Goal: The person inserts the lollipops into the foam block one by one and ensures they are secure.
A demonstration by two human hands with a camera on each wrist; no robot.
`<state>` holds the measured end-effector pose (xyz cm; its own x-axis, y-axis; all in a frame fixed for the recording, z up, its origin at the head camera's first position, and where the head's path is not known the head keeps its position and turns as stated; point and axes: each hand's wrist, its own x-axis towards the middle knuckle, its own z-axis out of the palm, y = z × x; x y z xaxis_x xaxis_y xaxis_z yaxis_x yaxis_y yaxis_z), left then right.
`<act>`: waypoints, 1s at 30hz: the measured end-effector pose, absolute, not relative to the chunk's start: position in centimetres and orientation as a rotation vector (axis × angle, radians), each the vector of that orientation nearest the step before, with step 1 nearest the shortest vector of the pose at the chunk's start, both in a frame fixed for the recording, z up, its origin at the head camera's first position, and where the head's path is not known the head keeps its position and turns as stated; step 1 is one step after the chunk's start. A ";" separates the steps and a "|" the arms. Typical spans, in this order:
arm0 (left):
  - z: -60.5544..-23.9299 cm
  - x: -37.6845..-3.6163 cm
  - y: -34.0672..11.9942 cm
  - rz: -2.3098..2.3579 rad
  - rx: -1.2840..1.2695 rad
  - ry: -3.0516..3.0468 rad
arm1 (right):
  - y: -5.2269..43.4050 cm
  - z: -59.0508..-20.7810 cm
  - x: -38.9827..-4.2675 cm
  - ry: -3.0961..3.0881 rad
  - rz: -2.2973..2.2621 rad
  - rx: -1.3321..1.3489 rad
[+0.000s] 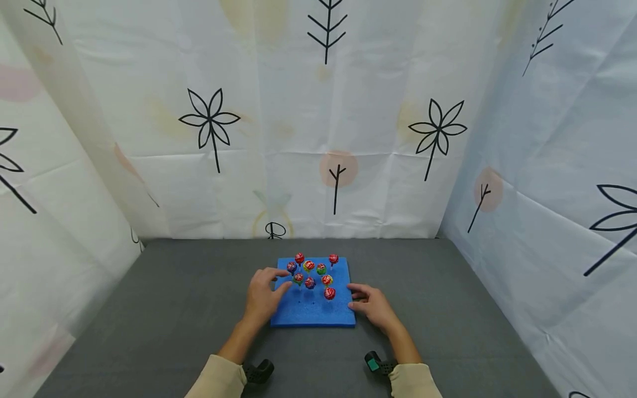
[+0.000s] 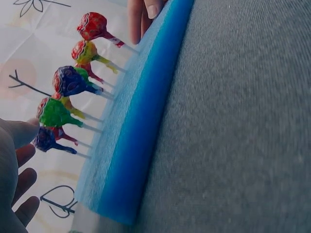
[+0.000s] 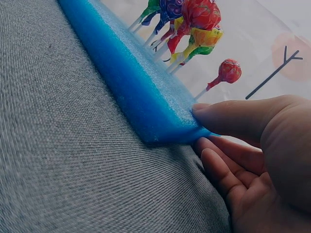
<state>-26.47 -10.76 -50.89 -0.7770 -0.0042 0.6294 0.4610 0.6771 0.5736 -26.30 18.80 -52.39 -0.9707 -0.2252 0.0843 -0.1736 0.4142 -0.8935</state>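
Note:
A blue foam board [image 1: 313,315] lies flat, with several wrapped lollipops standing in it on their sticks. My left hand [image 1: 262,296] is over the board's left side, thumb and fingers spread apart. In the left wrist view its thumb [image 2: 24,132] comes right up to a green-wrapped lollipop [image 2: 56,112], with a dark blue one [image 2: 46,140] just below. My right hand [image 1: 375,307] holds the board's right edge. Its thumb [image 3: 209,112] rests on the top face and its fingers are against the side and underside. A red lollipop [image 3: 229,71] stands close beyond that thumb.
The board sits on a table with a grey cloth top [image 1: 199,309]. White printed fabric walls [image 1: 278,110] close off the back and both sides. A black band with a camera [image 1: 380,364] is on the right wrist, and a similar dark one [image 1: 259,371] on the left.

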 end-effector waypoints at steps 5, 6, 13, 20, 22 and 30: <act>-51.2 -26.3 -11.8 -0.993 -0.319 -2.288 | 18.7 -52.4 -26.3 2.605 -1.634 -0.366; -51.3 -26.2 -12.0 -0.994 -0.307 -2.297 | 18.7 -52.5 -26.3 2.605 -1.632 -0.361; -52.0 -25.8 -13.8 -1.013 -0.257 -2.353 | 18.8 -52.3 -26.4 2.606 -1.633 -0.358; -52.6 -25.5 -15.2 -0.981 -0.248 -2.352 | 18.8 -52.2 -26.2 2.611 -1.619 -0.377; -52.6 -25.6 -15.5 -0.972 -0.244 -2.357 | 18.8 -52.1 -26.1 2.608 -1.617 -0.364; -52.4 -25.8 -16.3 -0.936 -0.209 -2.451 | 18.6 -52.2 -26.2 2.615 -1.620 -0.333</act>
<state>-25.83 -16.27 -52.40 -0.8611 -0.0353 0.5071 0.3117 0.7515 0.5815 -26.21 18.61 -52.21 -0.9757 -0.2068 0.0728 -0.1573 0.4291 -0.8895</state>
